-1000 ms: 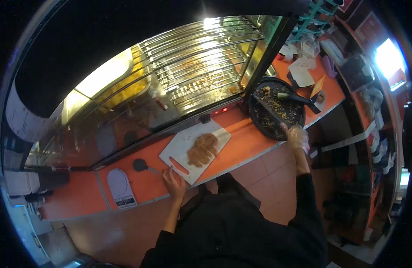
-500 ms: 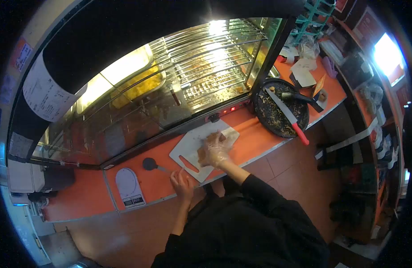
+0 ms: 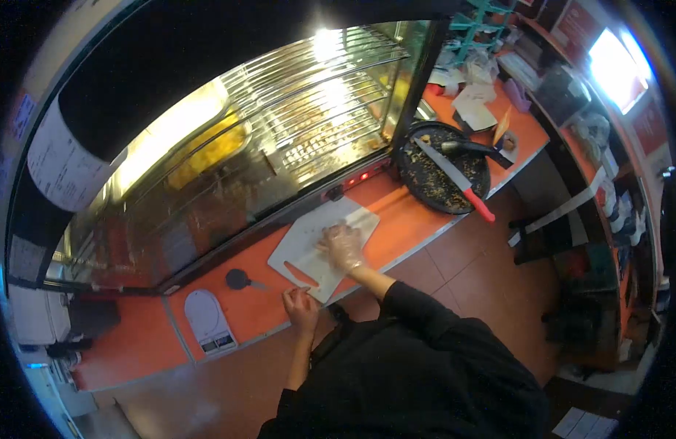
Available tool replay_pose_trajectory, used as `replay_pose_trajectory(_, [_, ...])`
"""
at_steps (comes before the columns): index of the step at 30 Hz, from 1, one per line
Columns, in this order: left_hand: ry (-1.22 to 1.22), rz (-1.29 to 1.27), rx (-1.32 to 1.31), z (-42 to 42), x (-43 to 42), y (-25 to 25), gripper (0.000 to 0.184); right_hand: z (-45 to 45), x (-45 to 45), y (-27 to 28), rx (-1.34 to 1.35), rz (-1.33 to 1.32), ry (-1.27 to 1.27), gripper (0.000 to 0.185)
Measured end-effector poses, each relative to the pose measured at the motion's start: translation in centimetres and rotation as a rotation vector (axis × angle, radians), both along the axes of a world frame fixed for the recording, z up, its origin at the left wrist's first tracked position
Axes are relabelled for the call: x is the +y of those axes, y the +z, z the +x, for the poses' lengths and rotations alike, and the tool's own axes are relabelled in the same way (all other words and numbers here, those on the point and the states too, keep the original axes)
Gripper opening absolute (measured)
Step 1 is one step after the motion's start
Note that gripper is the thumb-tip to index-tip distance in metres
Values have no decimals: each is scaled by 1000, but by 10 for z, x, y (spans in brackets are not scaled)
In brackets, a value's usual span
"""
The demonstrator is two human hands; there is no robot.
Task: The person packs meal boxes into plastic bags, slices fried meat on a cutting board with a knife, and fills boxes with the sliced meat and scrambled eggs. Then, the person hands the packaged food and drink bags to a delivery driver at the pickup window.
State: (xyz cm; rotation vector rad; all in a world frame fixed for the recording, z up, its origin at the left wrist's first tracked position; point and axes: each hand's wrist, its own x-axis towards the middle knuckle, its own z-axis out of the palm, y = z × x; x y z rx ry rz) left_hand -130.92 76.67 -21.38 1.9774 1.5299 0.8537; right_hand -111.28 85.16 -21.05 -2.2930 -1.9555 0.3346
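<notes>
Food [image 3: 322,246] lies on the board [image 3: 308,227]; I make out only a brownish edge of it, the rest seemingly covered by the right hand [image 3: 344,249]. Largest in my view is the lit cabinet [image 3: 420,73], behind the orange surface [image 3: 133,344] where the white board sits flat. Just beyond the board's right side stands the round black pan [image 3: 483,175], crumbs scattered in it. Across it rests the knife [image 3: 455,177], apart from both hands, so I judge any cutting to be done or paused. The scale [image 3: 204,311] lies well to the left. As for the hands, the gloved right one is bunched low and narrow over the food; I can't tell whether it grips. Half curled at the board's near corner, the bare left hand [image 3: 301,307] may hold something; I can't tell. The food hasn't left the board, so I judge its handling unfinished.
</notes>
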Motion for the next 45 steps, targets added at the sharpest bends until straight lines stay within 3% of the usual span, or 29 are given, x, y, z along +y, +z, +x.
replay_pose_trajectory(3, [-9,38,-45,11,9,2,16,25,2,-10,27,249,43,33])
replay_pose_trajectory(5, [55,50,-91,27,10,13,13,63,16,21,418,29,105,26])
replay_pose_trajectory(8, [11,-48,-132,70,21,42,14,159,6,35,1884,-322,38,18])
replay_pose_trajectory(9, [-38,68,-134,95,28,48,14,188,-6,61,1970,-256,-70,22])
replay_pose_trajectory(12, [-253,25,-168,191,52,69,14,274,-52,185,2094,97,-395,42])
replay_pose_trajectory(14, [-471,86,-249,283,76,83,14,377,-43,180,2136,86,-327,49])
replay_pose_trajectory(15, [-580,199,-269,332,91,81,16,426,-35,179,1982,150,-313,45])
replay_pose_trajectory(16, [-661,1,-375,383,98,98,17,474,-25,185,1823,213,-298,41])
replay_pose_trajectory(19, [-835,181,-313,525,140,103,19,604,4,176,1615,113,-282,38])
replay_pose_trajectory(23, [-814,253,-108,656,186,62,25,709,57,104,1441,1,-395,27])
replay_pose_trajectory(25, [-698,431,71,697,205,31,32,739,90,57,1348,-64,-447,22])
replay_pose_trajectory(26, [-690,432,71,705,213,23,32,750,105,33,1283,-99,-475,20])
replay_pose_trajectory(28, [-861,282,396,711,221,11,32,769,129,-11,1132,-151,-513,19])
replay_pose_trajectory(30, [-852,205,415,712,220,3,26,746,104,13,1177,235,-639,13])
replay_pose_trajectory(31, [-839,181,407,712,221,1,24,747,98,25,1177,225,-640,13])
replay_pose_trajectory(34, [-802,166,361,712,220,-1,19,767,99,26,1626,269,-712,27])
replay_pose_trajectory(35, [-783,183,328,711,218,1,17,788,123,3,1037,118,-492,33])
replay_pose_trajectory(37, [-779,172,331,709,215,4,15,792,133,2,450,-25,-265,40])
replay_pose_trajectory(38, [-772,173,332,710,216,5,14,778,132,28,284,-96,-352,45])
replay_pose_trajectory(40, [-779,170,319,708,218,3,14,756,135,53,117,-163,-446,49])
replay_pose_trajectory(42, [-793,154,296,710,215,1,14,746,127,50,102,-55,-609,55])
replay_pose_trajectory(45, [-798,145,281,710,219,-2,15,728,123,44,136,-31,-610,48])
